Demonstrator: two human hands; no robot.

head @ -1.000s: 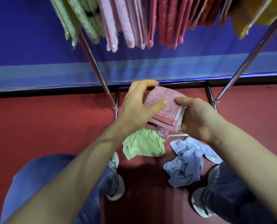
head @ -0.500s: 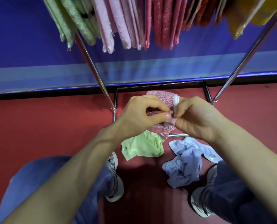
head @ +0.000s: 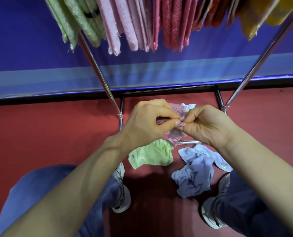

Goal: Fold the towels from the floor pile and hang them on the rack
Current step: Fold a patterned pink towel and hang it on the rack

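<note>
1. Both hands have drawn together since a second ago. The pink towel (head: pixel 176 109), then held as a flat fold, is now bunched between them in front of the rack (head: pixel 97 69).
2. The left hand (head: pixel 147 120) and right hand (head: pixel 207 125) each pinch the towel's edge with curled fingers and thumb, fingertips meeting.
3. A small tag on the green towel (head: pixel 152 154) is too small to read.
4. The green towel and the blue towel (head: pixel 195 175) lie crumpled on the red floor (head: pixel 48 134) between the person's shoes, while hung towels (head: pixel 125 23) fill the rack above.
</note>
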